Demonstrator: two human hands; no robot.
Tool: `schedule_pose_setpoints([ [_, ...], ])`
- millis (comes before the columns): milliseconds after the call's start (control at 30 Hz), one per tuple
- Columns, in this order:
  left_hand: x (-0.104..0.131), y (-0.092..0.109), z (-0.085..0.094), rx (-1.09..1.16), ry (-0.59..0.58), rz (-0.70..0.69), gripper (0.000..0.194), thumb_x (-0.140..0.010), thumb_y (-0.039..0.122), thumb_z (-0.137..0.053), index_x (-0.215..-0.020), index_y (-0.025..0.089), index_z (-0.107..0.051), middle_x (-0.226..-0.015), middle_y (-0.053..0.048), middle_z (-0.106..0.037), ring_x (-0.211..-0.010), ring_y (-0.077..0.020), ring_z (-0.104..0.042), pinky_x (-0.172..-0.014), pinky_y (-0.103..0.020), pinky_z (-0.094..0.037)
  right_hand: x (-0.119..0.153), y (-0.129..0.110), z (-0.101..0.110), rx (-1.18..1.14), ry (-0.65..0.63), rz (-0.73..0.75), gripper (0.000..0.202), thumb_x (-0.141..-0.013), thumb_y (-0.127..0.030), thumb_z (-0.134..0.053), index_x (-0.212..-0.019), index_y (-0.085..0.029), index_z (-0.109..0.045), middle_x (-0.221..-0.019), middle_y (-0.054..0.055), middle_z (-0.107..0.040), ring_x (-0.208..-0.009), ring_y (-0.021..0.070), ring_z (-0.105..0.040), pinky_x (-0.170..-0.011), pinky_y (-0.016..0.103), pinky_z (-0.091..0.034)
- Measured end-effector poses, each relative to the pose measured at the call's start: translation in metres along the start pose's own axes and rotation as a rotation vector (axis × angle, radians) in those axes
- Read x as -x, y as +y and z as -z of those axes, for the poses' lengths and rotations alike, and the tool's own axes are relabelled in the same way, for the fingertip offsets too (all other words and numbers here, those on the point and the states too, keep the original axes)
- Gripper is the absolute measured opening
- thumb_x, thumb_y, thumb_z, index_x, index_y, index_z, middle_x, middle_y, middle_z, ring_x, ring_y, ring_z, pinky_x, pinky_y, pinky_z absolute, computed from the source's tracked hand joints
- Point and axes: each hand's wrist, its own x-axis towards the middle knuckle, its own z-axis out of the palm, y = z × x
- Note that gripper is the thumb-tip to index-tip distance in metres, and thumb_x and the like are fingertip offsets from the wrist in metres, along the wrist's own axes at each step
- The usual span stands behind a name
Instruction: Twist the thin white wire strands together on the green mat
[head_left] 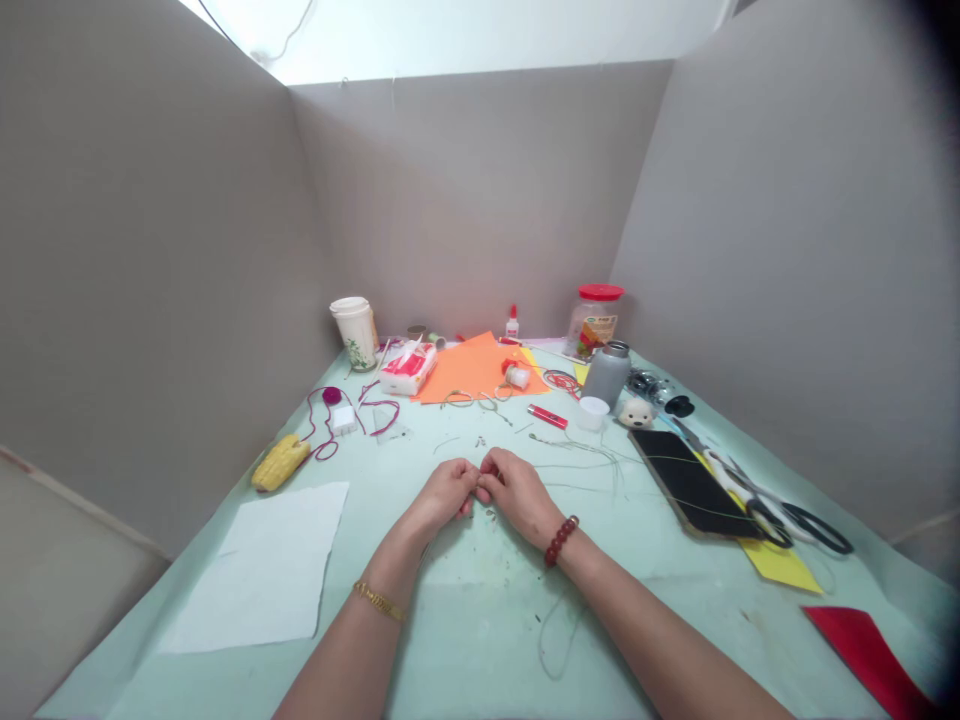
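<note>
Over the middle of the table, my left hand (451, 490) and my right hand (517, 490) meet at the fingertips. Both are closed in a pinch, and the fingers hide whatever small thing is between them. Thin green cords (574, 466) lie to the right of my right hand and run up to its edge. A loop of similar cord (555, 672) lies by my right forearm. Small dark scraps (491, 515) are scattered on the table just below the fingers. A red lighter (547, 416) lies beyond my right hand.
At right lie a black phone (694, 482), scissors (772, 508) and red material (862, 650). A grey bottle (607, 375) and lidded jar (594, 325) stand behind. At left are white cloth (259, 570), a yellow corn-shaped object (280, 462), tissues (409, 368) and a cup (355, 335). Orange paper (472, 370) lies behind.
</note>
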Motion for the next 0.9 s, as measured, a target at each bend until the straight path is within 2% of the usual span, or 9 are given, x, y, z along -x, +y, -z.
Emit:
schedule_pose_setpoints([
  [167, -0.005, -0.008, 0.002, -0.061, 0.044, 0.009, 0.022, -0.08, 0.033, -0.041, -0.07, 0.015, -0.047, -0.054, 0.003, -0.053, -0.034, -0.0026, -0.03, -0.037, -0.017, -0.021, 0.005, -0.003, -0.005, 0.162, 0.041, 0.091, 0.017, -0.08, -0.015, -0.04, -0.064, -0.018, -0.048, -0.07, 0.0, -0.05, -0.06, 0.0096, -0.042, -0.058, 0.022, -0.029],
  [267, -0.009, -0.014, 0.001, -0.103, 0.105, -0.014, 0.021, -0.079, 0.033, -0.044, -0.07, 0.014, -0.05, -0.049, 0.004, -0.049, -0.036, -0.0036, -0.03, -0.04, -0.017, -0.022, 0.002, -0.005, -0.004, 0.054, 0.101, 0.042, 0.015, -0.08, -0.017, -0.04, -0.067, -0.018, -0.047, -0.069, 0.0, -0.05, -0.063, 0.0105, -0.043, -0.059, 0.022, -0.031],
  [333, -0.011, -0.017, 0.0, -0.125, 0.137, -0.021, 0.02, -0.078, 0.031, -0.046, -0.07, 0.014, -0.051, -0.05, 0.004, -0.05, -0.039, -0.0046, -0.032, -0.042, -0.018, -0.024, 0.0, -0.006, 0.0, -0.096, 0.066, -0.043, 0.013, -0.078, -0.02, -0.041, -0.066, -0.017, -0.046, -0.065, -0.001, -0.049, -0.061, 0.0102, -0.042, -0.057, 0.022, -0.032],
  [400, -0.011, -0.018, -0.001, -0.153, 0.161, -0.023, 0.017, -0.078, 0.029, -0.046, -0.07, 0.015, -0.051, -0.05, 0.004, -0.049, -0.041, -0.0056, -0.034, -0.044, -0.018, -0.025, -0.002, -0.007, 0.005, -0.286, -0.091, -0.176, 0.014, -0.077, -0.025, -0.043, -0.066, -0.018, -0.046, -0.057, -0.004, -0.042, -0.052, 0.0086, -0.036, -0.049, 0.021, -0.028],
  [533, -0.011, -0.016, -0.004, -0.189, 0.19, -0.042, 0.014, -0.077, 0.024, -0.044, -0.07, 0.015, -0.052, -0.052, 0.003, -0.051, -0.043, -0.0067, -0.035, -0.046, -0.019, -0.026, -0.001, -0.009, 0.017, -0.694, -0.5, -0.376, 0.012, -0.074, -0.029, -0.045, -0.068, -0.019, -0.043, -0.051, -0.009, -0.02, -0.042, 0.0059, -0.013, -0.039, 0.02, -0.011],
  [600, -0.011, -0.015, -0.004, -0.194, 0.19, -0.042, 0.015, -0.078, 0.025, -0.043, -0.071, 0.015, -0.052, -0.053, 0.003, -0.052, -0.044, -0.0071, -0.036, -0.046, -0.019, -0.027, 0.0, -0.009, 0.021, -0.748, -0.594, -0.408, 0.011, -0.072, -0.028, -0.048, -0.068, -0.019, -0.042, -0.052, -0.01, -0.017, -0.043, 0.0055, -0.009, -0.038, 0.02, -0.008],
  [667, -0.01, -0.014, -0.004, -0.198, 0.183, -0.036, 0.015, -0.078, 0.026, -0.043, -0.072, 0.015, -0.052, -0.054, 0.003, -0.053, -0.044, -0.0072, -0.037, -0.046, -0.019, -0.027, 0.001, -0.007, 0.024, -0.674, -0.574, -0.427, 0.012, -0.072, -0.029, -0.048, -0.068, -0.019, -0.042, -0.051, -0.01, -0.019, -0.041, 0.0052, -0.012, -0.037, 0.019, -0.011],
  [767, -0.009, -0.014, -0.003, -0.203, 0.162, -0.042, 0.017, -0.077, 0.03, -0.043, -0.074, 0.015, -0.051, -0.055, 0.003, -0.055, -0.042, -0.0064, -0.035, -0.045, -0.019, -0.027, 0.003, -0.003, 0.028, -0.487, -0.442, -0.415, 0.015, -0.076, -0.032, -0.044, -0.068, -0.02, -0.041, -0.05, -0.008, -0.031, -0.04, 0.0059, -0.025, -0.038, 0.019, -0.02],
  [900, -0.01, -0.017, -0.004, -0.194, 0.132, -0.054, 0.016, -0.077, 0.031, -0.042, -0.075, 0.016, -0.05, -0.056, 0.003, -0.055, -0.039, -0.0058, -0.034, -0.043, -0.019, -0.026, 0.007, -0.001, 0.033, -0.145, -0.156, -0.246, 0.021, -0.079, -0.037, -0.043, -0.07, -0.018, -0.047, -0.06, -0.002, -0.048, -0.052, 0.0092, -0.041, -0.05, 0.022, -0.031],
])
